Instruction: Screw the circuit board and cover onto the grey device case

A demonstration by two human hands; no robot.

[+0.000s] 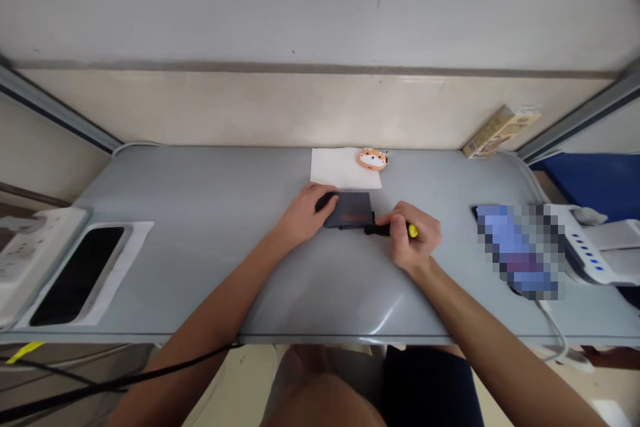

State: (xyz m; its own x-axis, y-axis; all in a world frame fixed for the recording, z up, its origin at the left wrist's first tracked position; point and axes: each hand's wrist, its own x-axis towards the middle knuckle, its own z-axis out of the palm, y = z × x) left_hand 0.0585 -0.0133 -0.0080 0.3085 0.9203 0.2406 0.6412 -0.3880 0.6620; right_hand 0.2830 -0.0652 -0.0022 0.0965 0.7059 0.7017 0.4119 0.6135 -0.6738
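A flat dark grey box [356, 203] with faint reddish print lies on the grey table in the middle. My left hand [306, 210] is closed on its left end, thumb and fingers at the edge. A rounded black piece [326, 201] shows between those fingers; whether it belongs to the box I cannot tell. In my right hand [416, 237], fingers wrapped round it, is a black tool with a yellow end [412, 231]. Its black front part reaches the box's lower right corner. What kind of tool it is stays hidden by the fingers.
Behind the box lie a white paper [335, 167] and an orange dog-face case [373, 159]. A phone [77, 273] and power strip [40, 247] are left. At right are a blurred-out phone [515, 247], a charging hub [587, 247] and a yellowish carton [500, 132].
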